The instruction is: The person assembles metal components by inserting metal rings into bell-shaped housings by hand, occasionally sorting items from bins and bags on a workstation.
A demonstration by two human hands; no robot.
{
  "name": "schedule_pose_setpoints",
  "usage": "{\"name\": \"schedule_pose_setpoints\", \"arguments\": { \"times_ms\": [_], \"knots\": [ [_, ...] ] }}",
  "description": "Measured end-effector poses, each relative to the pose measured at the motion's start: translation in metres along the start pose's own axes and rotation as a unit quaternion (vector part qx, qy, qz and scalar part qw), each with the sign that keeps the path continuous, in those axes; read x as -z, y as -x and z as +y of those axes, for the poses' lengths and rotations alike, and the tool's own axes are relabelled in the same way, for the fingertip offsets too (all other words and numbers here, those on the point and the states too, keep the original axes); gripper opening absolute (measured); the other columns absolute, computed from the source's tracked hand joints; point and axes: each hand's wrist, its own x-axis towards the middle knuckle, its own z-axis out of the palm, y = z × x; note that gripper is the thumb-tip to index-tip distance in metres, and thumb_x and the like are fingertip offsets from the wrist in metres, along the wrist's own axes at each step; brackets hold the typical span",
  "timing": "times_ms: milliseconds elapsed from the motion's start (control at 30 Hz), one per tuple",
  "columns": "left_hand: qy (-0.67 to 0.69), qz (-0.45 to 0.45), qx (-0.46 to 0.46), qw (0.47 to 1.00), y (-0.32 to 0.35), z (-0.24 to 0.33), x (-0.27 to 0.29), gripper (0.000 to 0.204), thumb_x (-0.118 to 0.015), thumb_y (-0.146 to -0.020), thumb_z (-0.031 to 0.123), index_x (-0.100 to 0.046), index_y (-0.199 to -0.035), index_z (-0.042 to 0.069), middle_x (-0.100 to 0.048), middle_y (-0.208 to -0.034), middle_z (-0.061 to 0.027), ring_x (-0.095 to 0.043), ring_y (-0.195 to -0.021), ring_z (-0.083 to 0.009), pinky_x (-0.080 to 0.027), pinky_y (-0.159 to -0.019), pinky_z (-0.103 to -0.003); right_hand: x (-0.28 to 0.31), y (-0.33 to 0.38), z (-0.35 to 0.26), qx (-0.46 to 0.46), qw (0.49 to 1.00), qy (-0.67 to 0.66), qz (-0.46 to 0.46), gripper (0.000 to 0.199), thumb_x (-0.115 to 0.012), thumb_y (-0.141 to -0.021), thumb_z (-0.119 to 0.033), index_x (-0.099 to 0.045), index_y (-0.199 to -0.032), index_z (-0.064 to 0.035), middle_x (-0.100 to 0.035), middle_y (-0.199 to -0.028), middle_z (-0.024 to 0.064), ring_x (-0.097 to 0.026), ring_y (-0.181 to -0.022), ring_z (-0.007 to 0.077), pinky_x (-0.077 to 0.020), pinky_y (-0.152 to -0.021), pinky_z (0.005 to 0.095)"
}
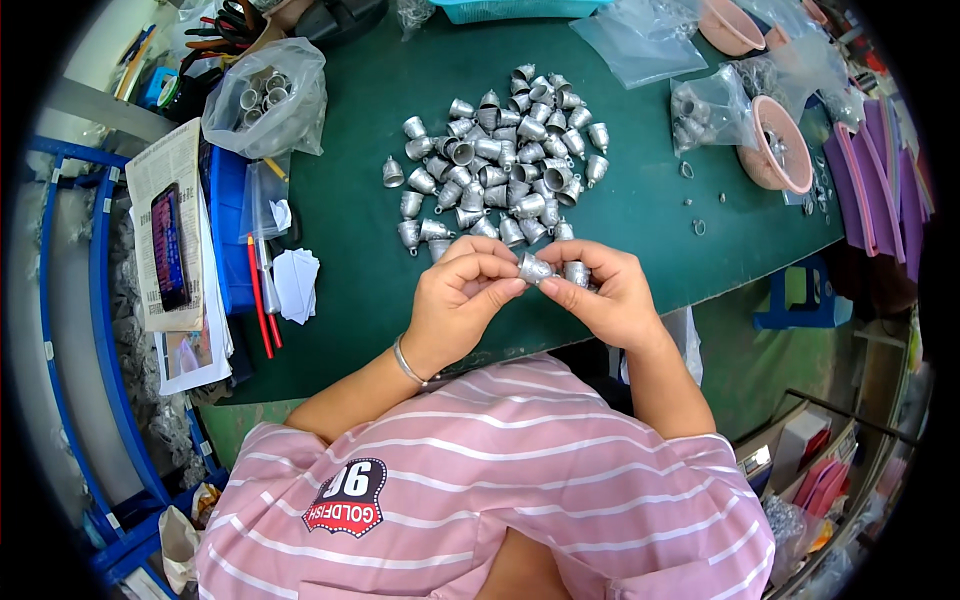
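Note:
Between the fingertips of both hands is a small silver metal bell (535, 268) with a patterned surface. My left hand (455, 300), a bangle on its wrist, pinches the bell's left side with thumb and forefinger. On the other side my right hand (612, 292) holds it with thumb and forefinger. A second silver bell (576, 273) shows within the right hand's curled fingers, partly hidden. Just beyond my hands, a loose heap of similar bells (490, 150) covers the middle of the green table (350, 290), some upright, others on their sides.
At the left lie a bag of metal rings (265, 98), a blue bin (230, 230), red pens (258, 300), white paper pieces (296, 285) and a phone (170, 245) on newspaper. Rightward stand a pink bowl (775, 165), a bag of metal parts (710, 110) and loose rings (699, 227).

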Motion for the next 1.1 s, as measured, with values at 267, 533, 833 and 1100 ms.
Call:
{"name": "schedule_pose_setpoints", "arguments": {
  "times_ms": [267, 533, 833, 1100],
  "knots": [
    [0.017, -0.004, 0.010, 1.000, 0.003, -0.003, 0.002, 0.008, -0.064, -0.079, -0.003, -0.062, -0.086, -0.004, -0.054, -0.102, -0.0086, -0.056, -0.089, -0.0127, -0.049, -0.075, -0.024, 0.000, -0.001, -0.004, 0.161, 0.976, 0.144, 0.010, 0.022, -0.070, -0.073, -0.006, -0.063, -0.094, -0.0018, -0.063, -0.090, 0.0092, -0.060, -0.083, 0.0193, -0.0466, -0.073, 0.0292],
    [0.168, -0.009, -0.016, 0.986, 0.002, -0.005, -0.001, 0.024, -0.063, -0.076, -0.011, -0.051, -0.094, -0.004, -0.056, -0.107, -0.0175, -0.059, -0.093, -0.0210, -0.051, -0.082, -0.031, 0.002, 0.001, 0.002, 0.107, 0.992, 0.067, 0.020, 0.026, -0.074, -0.070, -0.009, -0.064, -0.094, -0.0029, -0.062, -0.086, 0.0076, -0.059, -0.079, 0.0184, -0.0458, -0.070, 0.0285],
    [0.011, -0.040, -0.050, 0.998, 0.006, 0.003, 0.000, 0.040, -0.066, -0.074, -0.010, -0.054, -0.111, -0.004, -0.053, -0.108, -0.0115, -0.059, -0.092, -0.0176, -0.051, -0.081, -0.029, -0.002, 0.003, 0.002, 0.229, 0.961, 0.148, 0.045, 0.026, -0.070, -0.070, -0.001, -0.064, -0.095, -0.0028, -0.062, -0.088, 0.0097, -0.059, -0.078, 0.0203, -0.0466, -0.063, 0.0284],
    [-0.098, -0.028, -0.139, 0.985, 0.009, 0.001, -0.001, 0.035, -0.069, -0.072, -0.008, -0.053, -0.102, -0.002, -0.056, -0.103, -0.0125, -0.059, -0.091, -0.0187, -0.050, -0.079, -0.029, -0.009, 0.004, 0.009, 0.258, 0.955, 0.142, 0.046, 0.029, -0.068, -0.067, 0.006, -0.062, -0.094, -0.0017, -0.061, -0.092, 0.0109, -0.060, -0.082, 0.0223, -0.0485, -0.070, 0.0291]
  ]
}}
